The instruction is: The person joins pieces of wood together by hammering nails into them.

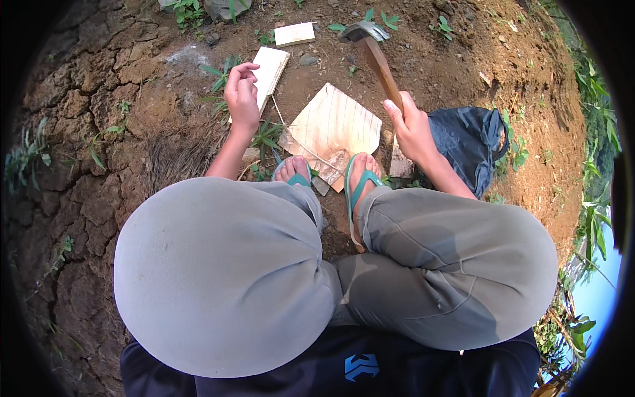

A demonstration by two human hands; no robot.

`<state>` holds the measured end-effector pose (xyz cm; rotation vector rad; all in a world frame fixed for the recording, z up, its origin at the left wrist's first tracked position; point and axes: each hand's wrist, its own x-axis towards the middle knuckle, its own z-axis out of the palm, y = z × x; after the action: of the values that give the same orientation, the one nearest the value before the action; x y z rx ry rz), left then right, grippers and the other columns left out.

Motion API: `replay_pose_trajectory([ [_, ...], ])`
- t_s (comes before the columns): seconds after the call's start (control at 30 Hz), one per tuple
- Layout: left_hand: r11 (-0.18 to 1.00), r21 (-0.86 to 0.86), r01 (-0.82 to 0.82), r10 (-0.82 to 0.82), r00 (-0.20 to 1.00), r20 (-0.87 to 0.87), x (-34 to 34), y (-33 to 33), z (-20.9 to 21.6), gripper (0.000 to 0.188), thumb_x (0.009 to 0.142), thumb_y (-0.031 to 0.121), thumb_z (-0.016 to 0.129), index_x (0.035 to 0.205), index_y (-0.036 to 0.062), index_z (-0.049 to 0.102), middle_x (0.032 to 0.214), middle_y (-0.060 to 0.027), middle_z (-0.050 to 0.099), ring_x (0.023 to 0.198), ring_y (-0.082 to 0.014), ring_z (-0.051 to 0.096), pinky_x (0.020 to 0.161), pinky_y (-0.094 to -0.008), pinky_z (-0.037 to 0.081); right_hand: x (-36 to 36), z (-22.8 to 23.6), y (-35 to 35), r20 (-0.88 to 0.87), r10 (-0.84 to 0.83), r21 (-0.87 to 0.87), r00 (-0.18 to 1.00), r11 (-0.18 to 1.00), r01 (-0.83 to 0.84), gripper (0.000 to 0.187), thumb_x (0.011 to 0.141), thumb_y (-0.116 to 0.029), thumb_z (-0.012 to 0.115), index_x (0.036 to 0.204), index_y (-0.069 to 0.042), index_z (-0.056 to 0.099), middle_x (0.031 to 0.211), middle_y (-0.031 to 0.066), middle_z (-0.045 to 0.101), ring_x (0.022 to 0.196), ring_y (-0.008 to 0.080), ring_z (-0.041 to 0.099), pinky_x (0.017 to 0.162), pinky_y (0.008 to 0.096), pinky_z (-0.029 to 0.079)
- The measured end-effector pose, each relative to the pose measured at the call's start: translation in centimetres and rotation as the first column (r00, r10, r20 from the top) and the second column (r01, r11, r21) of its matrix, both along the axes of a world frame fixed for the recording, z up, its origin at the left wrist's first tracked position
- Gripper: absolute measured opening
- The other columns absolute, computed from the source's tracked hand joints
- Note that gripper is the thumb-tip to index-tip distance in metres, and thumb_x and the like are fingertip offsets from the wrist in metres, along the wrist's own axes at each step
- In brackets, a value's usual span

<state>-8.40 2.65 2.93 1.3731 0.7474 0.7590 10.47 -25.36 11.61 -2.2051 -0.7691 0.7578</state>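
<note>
My right hand is wrapped round the wooden handle of a claw hammer, raised with its metal head pointing away from me. My left hand is held up with curled fingers beside a pale wooden plank, partly covering it. Whatever those fingers may hold is too small or hidden to make out. Between my hands, a wide, pale board with angled corners lies on the ground just beyond my feet. A short wooden block rests farther out, past the plank.
My sandalled feet are by the board's near edge, with small wood scraps between them. A dark plastic bag lies right of my right hand. Cracked soil spreads leftward. Stones and small green plants dot the ground.
</note>
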Motion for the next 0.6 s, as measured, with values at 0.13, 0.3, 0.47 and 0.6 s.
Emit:
replay_pose_trajectory([
  [0.13,0.994,-0.084,0.063,-0.063,0.998,0.006,0.9,-1.1,-0.6,0.022,0.097,0.006,0.048,0.112,0.0052,0.064,0.089,0.0016,0.051,0.059,-0.0014,0.038,0.051,-0.0204,0.03,-0.1,-2.0,-1.7,0.01,0.127,-0.073,0.992,0.989,-0.126,0.035,0.106,-0.041,0.053,0.113,-0.007,0.054,0.078,0.0277,0.066,0.082,0.0507,0.067,0.067,0.0539,0.05],
  [0.3,0.995,-0.07,0.072,-0.073,0.997,-0.018,0.8,-1.6,-0.6,0.022,0.097,0.006,0.048,0.109,0.0054,0.066,0.091,0.0013,0.051,0.06,-0.0016,0.04,0.052,-0.0209,0.031,-1.6,-4.2,-2.4,0.012,0.209,-0.213,0.978,0.956,-0.202,0.033,0.105,-0.039,0.055,0.117,-0.009,0.054,0.077,0.0295,0.066,0.08,0.0519,0.066,0.066,0.0571,0.05],
  [0.47,0.999,0.024,0.03,-0.028,0.995,-0.091,-0.1,-1.1,-0.6,0.028,0.098,0.008,0.042,0.102,0.0023,0.069,0.096,-0.0037,0.052,0.059,-0.0041,0.041,0.053,-0.0234,0.034,-1.8,0.3,-0.6,0.112,0.124,0.052,0.986,0.99,-0.13,0.032,0.105,-0.037,0.056,0.118,-0.007,0.055,0.077,0.0263,0.068,0.076,0.0491,0.068,0.061,0.0544,0.05],
  [0.6,0.998,0.067,0.011,-0.006,0.997,-0.08,0.5,-0.8,-0.1,0.031,0.095,0.008,0.039,0.101,0.001,0.069,0.097,-0.0058,0.053,0.058,-0.0058,0.041,0.053,-0.0244,0.035,-2.9,-2.5,-2.1,0.181,0.172,-0.081,0.968,0.984,-0.16,0.031,0.105,-0.035,0.056,0.115,-0.007,0.05,0.074,0.0275,0.067,0.074,0.0506,0.068,0.061,0.0574,0.052],
])
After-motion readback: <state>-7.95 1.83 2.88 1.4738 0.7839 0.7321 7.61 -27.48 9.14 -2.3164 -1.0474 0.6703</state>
